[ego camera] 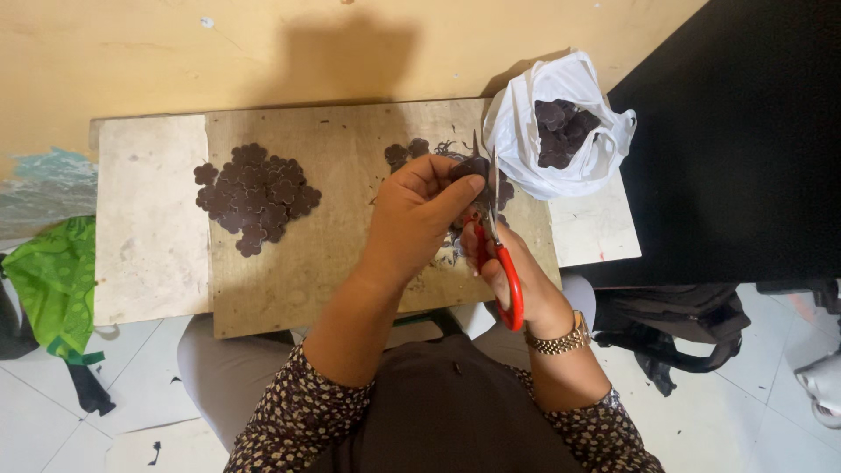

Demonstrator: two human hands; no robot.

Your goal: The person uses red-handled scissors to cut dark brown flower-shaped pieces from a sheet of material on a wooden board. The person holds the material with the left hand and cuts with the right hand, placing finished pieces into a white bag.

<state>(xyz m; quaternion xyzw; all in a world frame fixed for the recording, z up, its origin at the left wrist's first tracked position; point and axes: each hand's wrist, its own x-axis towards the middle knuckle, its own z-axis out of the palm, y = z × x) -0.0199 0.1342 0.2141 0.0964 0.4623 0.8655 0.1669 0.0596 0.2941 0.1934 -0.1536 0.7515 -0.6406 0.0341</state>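
My left hand (pixel 419 210) pinches a small dark brown flower-shaped piece (pixel 471 166) over the wooden board (pixel 342 245). My right hand (pixel 512 267) grips red-handled scissors (pixel 499 254), whose blades point up at the piece. A pile of finished dark flower-shaped cutouts (pixel 256 197) lies on the left part of the board. A few more cutouts (pixel 405 153) and thin dark trimmings lie just beyond my left hand.
A white plastic bag (pixel 561 131) holding several dark cutouts stands at the board's right end. The board rests on a low pale table (pixel 149 228) against a yellow wall. Green cloth (pixel 57 280) lies at left, a black bag (pixel 683 324) on the tiled floor at right.
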